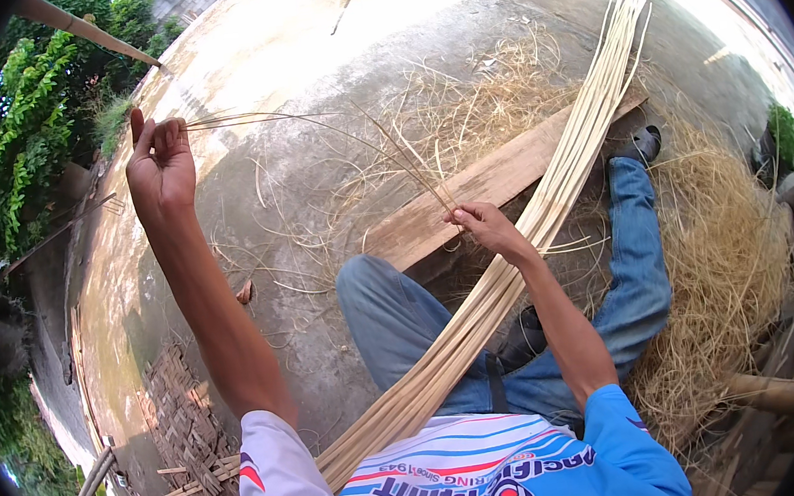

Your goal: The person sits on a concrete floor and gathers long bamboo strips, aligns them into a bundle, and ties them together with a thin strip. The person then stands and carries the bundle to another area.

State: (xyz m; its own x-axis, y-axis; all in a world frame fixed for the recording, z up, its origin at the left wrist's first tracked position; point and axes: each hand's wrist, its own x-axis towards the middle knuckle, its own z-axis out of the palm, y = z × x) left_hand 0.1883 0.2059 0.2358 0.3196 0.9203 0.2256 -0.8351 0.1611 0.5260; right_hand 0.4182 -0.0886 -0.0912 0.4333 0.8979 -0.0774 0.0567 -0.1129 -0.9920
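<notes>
1. the left hand [160,166] is raised high out to the left, fingers curled in and pinching the far end of a thin fibre strand [308,123] near the fingertips.
2. that strand is arcing through the air from the left hand across to the right, running over the concrete floor [282,49].
3. the right hand [483,225] is sitting low near the middle, fingers closed around the other end of the strand, right where it is meeting the bundle of bamboo strips [546,205].
4. the bundle is lying in a long diagonal, from the person's lap at the bottom up to the top right, crossing over a wooden plank [468,193].
5. the plank is lying flat on the concrete, slanting upward to the right, with the right hand just above its near edge.
6. the person is sitting with legs in blue jeans [394,315], one leg stretching out to the right beside the bundle.
7. a heap of dry shavings [723,255] is piling up at the right of the outstretched leg, and more loose fibres are lying scattered beyond the plank.
8. green foliage [23,140] is showing at the far left edge.
</notes>
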